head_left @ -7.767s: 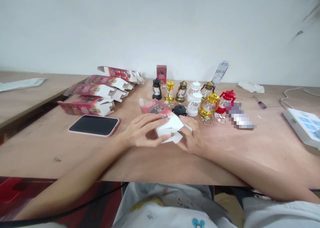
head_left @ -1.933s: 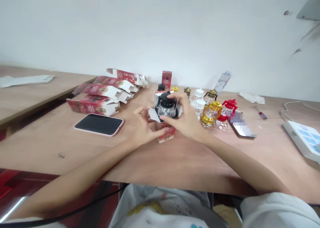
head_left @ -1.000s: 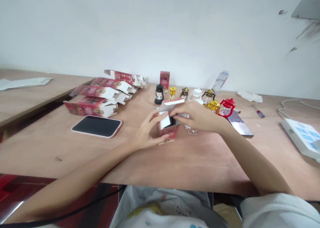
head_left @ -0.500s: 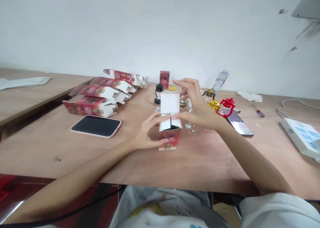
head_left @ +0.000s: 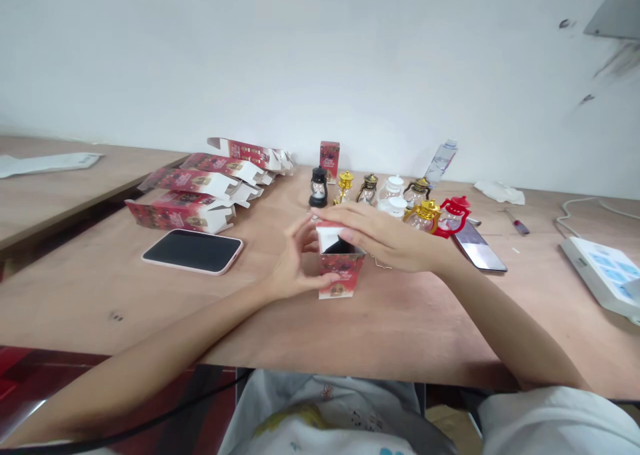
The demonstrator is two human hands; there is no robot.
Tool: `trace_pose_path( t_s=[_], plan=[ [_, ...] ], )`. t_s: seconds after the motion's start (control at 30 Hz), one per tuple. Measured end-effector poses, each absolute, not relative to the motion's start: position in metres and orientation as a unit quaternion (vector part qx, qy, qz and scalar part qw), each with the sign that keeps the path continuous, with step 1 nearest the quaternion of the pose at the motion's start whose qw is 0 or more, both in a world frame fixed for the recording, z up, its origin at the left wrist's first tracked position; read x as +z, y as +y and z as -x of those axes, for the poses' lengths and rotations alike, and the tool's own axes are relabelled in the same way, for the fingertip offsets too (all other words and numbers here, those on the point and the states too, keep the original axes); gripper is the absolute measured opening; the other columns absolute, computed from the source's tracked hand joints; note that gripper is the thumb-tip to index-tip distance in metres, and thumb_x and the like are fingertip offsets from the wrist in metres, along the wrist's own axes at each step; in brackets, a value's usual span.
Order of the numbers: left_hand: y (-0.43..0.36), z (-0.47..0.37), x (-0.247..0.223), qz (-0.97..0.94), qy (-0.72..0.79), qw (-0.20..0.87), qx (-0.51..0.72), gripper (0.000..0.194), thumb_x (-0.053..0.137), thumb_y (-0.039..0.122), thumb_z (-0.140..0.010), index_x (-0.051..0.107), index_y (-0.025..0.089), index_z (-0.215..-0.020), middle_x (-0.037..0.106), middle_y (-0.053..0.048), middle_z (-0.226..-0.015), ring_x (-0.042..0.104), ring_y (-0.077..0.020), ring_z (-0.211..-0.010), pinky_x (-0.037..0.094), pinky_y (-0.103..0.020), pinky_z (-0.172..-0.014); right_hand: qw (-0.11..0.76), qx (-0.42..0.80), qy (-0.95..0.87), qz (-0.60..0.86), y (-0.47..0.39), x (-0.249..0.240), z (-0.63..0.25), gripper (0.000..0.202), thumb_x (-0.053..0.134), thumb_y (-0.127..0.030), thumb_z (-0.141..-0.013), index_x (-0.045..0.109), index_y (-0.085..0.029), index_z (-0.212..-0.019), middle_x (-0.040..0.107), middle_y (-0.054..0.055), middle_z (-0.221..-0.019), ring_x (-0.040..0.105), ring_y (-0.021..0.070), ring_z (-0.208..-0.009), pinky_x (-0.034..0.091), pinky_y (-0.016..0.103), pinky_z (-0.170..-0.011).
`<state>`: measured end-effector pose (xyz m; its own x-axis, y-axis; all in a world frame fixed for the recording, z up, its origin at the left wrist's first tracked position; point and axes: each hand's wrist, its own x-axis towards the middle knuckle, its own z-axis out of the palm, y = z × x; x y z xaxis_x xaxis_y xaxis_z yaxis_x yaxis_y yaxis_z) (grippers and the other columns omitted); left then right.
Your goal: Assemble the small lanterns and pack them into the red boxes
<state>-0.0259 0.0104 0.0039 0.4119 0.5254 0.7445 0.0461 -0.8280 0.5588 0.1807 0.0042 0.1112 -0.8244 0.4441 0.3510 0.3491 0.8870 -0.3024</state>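
Note:
A red printed carton (head_left: 340,275) stands upright at mid-table, its top partly uncovered. My left hand (head_left: 295,262) grips it from the left, thumb on the near face and fingers round the far left side. Stretched out across the carton's top, my right hand (head_left: 385,238) presses on the bent lid flap (head_left: 327,226). A dark gap shows under the flap; what is inside cannot be made out. Behind the hands stand several small lanterns: a black one (head_left: 319,187), a gold one (head_left: 345,187), a white one (head_left: 395,187) and a red one (head_left: 454,215) among them.
Several flattened red cartons (head_left: 180,212) lie stacked at left, behind a pink-edged phone (head_left: 193,251). A closed carton (head_left: 329,160) stands near the wall. Rightward are a clear bottle (head_left: 441,160), another phone (head_left: 477,247), a screwdriver (head_left: 517,223) and a white device (head_left: 603,275).
My right hand has come down and forward from its raised pose, flattening over the carton. The upright lid flap is now folded partway. My left hand still grips the carton, its fingers shifted back.

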Motion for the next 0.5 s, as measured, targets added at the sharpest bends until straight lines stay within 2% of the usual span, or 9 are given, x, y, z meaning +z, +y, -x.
trace_pose_path(
  t_s=[0.13,0.27,0.37,0.5],
  plan=[
    [0.0095,0.0249,0.0086,-0.795,0.203,0.263,0.508,0.089,0.073,0.028,-0.076,0.009,0.033,-0.139,0.035,-0.017,-0.141,0.051,-0.0273,-0.124,0.055,-0.041,-0.09,0.184,0.1,-0.959,0.192,0.0078,0.1021,-0.1788,0.04,0.035,-0.028,-0.098,0.044,-0.027,-0.138,0.042,0.003,-0.147,0.038,0.018,-0.136,0.032,0.042,-0.113],
    [0.0095,0.0253,0.0125,-0.796,0.206,0.271,0.501,0.088,0.073,0.028,-0.077,0.01,0.032,-0.139,0.037,-0.016,-0.14,0.054,-0.0266,-0.119,0.057,-0.039,-0.087,0.214,0.111,-0.952,0.189,0.0123,0.1013,-0.1787,0.04,0.04,-0.026,-0.097,0.046,-0.029,-0.137,0.045,0.002,-0.145,0.041,0.0184,-0.134,0.035,0.043,-0.112],
    [0.0093,0.0251,0.0136,-0.802,0.195,0.271,0.496,0.089,0.073,0.027,-0.076,0.011,0.031,-0.139,0.04,-0.015,-0.137,0.056,-0.0261,-0.116,0.057,-0.038,-0.085,0.218,0.125,-0.949,0.192,0.0134,0.105,-0.1791,0.042,0.036,-0.025,-0.098,0.041,-0.03,-0.14,0.048,0.001,-0.143,0.044,0.0165,-0.132,0.037,0.041,-0.111],
    [0.0094,0.024,0.0103,-0.805,0.195,0.275,0.489,0.085,0.071,0.027,-0.078,0.013,0.032,-0.14,0.034,-0.016,-0.142,0.051,-0.0273,-0.122,0.055,-0.041,-0.09,0.15,0.086,-0.963,0.208,0.0095,0.1054,-0.1812,0.044,0.035,-0.035,-0.099,0.037,-0.028,-0.142,0.034,0.005,-0.152,0.033,0.0217,-0.139,0.03,0.047,-0.113]
  ],
)
